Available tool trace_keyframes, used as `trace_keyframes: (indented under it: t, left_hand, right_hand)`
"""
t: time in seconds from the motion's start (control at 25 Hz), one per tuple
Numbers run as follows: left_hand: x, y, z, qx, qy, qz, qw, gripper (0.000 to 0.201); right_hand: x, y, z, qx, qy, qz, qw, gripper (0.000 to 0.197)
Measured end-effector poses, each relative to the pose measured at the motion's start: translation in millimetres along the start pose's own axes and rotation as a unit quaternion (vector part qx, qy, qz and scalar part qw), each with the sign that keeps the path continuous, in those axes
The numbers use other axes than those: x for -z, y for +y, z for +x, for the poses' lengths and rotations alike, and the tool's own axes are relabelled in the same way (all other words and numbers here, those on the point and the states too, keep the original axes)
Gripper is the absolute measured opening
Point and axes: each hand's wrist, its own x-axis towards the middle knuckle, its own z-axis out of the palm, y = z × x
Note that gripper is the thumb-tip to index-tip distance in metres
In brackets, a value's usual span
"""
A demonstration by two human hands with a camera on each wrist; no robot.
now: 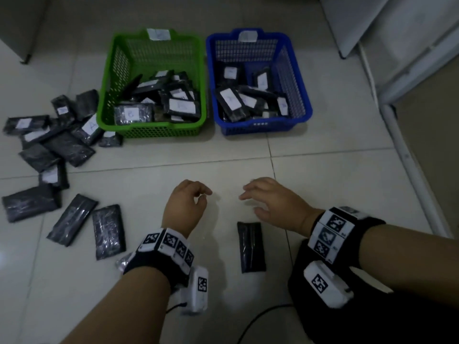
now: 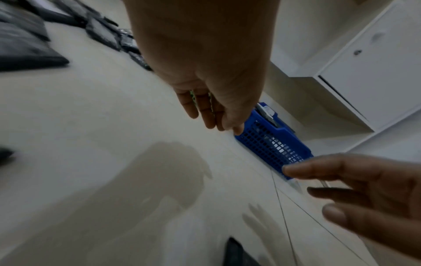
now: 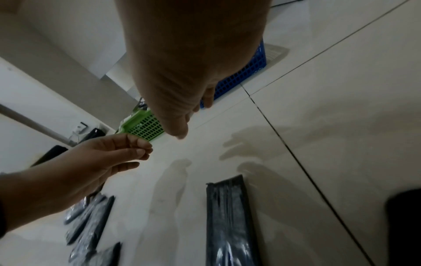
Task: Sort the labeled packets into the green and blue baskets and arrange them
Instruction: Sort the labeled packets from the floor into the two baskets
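Observation:
The green basket (image 1: 149, 130) and the blue basket (image 1: 260, 126) stand side by side at the far end of the tiled floor, each holding several black packets with white labels. More black packets (image 1: 57, 145) lie in a loose pile left of the green basket. One unlabeled-side packet (image 1: 250, 247) lies on the floor just below and between my hands. My left hand (image 1: 205, 194) hovers with loosely curled fingers and holds nothing. My right hand (image 1: 248, 197) hovers beside it, fingers spread and empty. In the right wrist view the packet (image 3: 230, 216) lies under the right hand (image 3: 189, 115).
Two more packets (image 1: 72, 219) lie near my left forearm. A white cabinet (image 1: 397, 33) stands at the right, and its base runs along the floor's right side. A black cable (image 1: 260, 316) trails between my arms. Dark fabric (image 1: 372, 319) lies under my right arm.

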Motion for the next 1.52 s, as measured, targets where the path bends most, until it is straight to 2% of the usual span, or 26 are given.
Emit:
trace_keyframes:
  t: [0.08,0.16,0.28,0.4,0.48,0.52,0.6,0.72,0.76,0.8,0.84,0.88,0.92,0.96,1.04,1.08,1.12,1.16,1.2,1.28,1.36,1.4,1.44,1.52]
  left_hand:
    - [-6,-9,-25,0.059,0.012,0.018,0.998,0.019]
    - [-7,-19,-49,0.110,0.023,0.068,0.991,0.018]
    - [-5,-42,-77,0.157,0.053,0.161,0.973,0.020]
    - [-4,-57,-107,0.260,-0.003,0.176,0.949,0.045]
    - [-11,-65,-126,0.269,-0.027,0.180,0.946,0.056]
    - [-14,-69,-134,0.246,-0.015,0.166,0.955,0.059]
    - [-21,-76,-141,0.192,0.041,0.108,0.975,0.062]
    - [-25,-73,-132,0.176,0.112,0.023,0.978,0.066]
    - [-23,-68,-124,0.179,0.124,-0.001,0.976,0.063]
    - [-21,-61,-113,0.188,0.132,-0.030,0.973,0.057]
    - [-18,-55,-101,0.208,0.136,-0.068,0.966,0.050]
    - [-14,-48,-87,0.234,0.144,-0.129,0.953,0.044]
    - [-10,-39,-72,0.263,0.156,-0.219,0.927,0.040]
    - [-4,-30,-57,0.289,0.171,-0.331,0.882,0.035]
    - [11,-11,-29,0.299,0.186,-0.546,0.760,0.030]
    - [19,0,-16,0.293,0.185,-0.621,0.703,0.031]
    - [26,10,-4,0.286,0.177,-0.670,0.662,0.032]
    - [30,17,7,0.276,0.164,-0.694,0.644,0.034]
    - [35,25,18,0.266,0.148,-0.701,0.645,0.036]
    - [40,37,33,0.246,0.124,-0.692,0.668,0.035]
    - [39,48,45,0.227,0.121,-0.654,0.711,0.034]
    - [41,55,48,0.221,0.128,-0.624,0.738,0.037]
    - [42,60,51,0.223,0.145,-0.604,0.751,0.039]
    - [49,78,61,0.234,0.182,-0.580,0.759,0.034]
  right_hand:
    - [-11,-12,-17,0.000,-0.109,-0.043,0.993,0.044]
    - [-26,-19,-29,0.005,-0.200,-0.126,0.972,0.060]
    - [-59,-21,-43,-0.019,-0.258,-0.194,0.946,0.089]
    - [-84,-15,-55,-0.026,-0.214,-0.195,0.957,0.103]
    - [-94,-12,-56,-0.011,-0.183,-0.190,0.965,0.101]
    - [-95,-13,-54,-0.010,-0.173,-0.172,0.970,0.096]
    - [-90,-18,-41,-0.009,-0.148,-0.098,0.984,0.084]
    - [-71,-31,-5,-0.070,-0.112,0.103,0.986,0.058]
    - [-63,-35,7,-0.116,-0.085,0.203,0.969,0.044]
    - [-56,-36,19,-0.173,-0.043,0.313,0.933,0.031]
    - [-49,-38,28,-0.233,-0.010,0.410,0.882,0.024]
    - [-42,-38,37,-0.283,0.012,0.479,0.831,0.024]
    - [-35,-37,45,-0.311,0.028,0.520,0.795,0.023]
    - [-29,-36,51,-0.321,0.042,0.535,0.780,0.022]
    - [-12,-36,64,-0.313,0.073,0.553,0.769,0.017]
    - [-3,-37,70,-0.305,0.088,0.563,0.763,0.016]
    - [6,-37,76,-0.298,0.099,0.571,0.758,0.017]
    - [15,-37,80,-0.292,0.106,0.578,0.754,0.019]
    - [25,-37,85,-0.286,0.109,0.582,0.753,0.024]
    - [44,-37,94,-0.275,0.114,0.581,0.758,0.029]
    - [66,-37,102,-0.268,0.119,0.570,0.767,0.029]
    - [76,-38,106,-0.264,0.123,0.566,0.771,0.028]
    - [84,-38,108,-0.264,0.129,0.560,0.775,0.027]
    - [104,-35,116,-0.259,0.138,0.542,0.787,0.025]
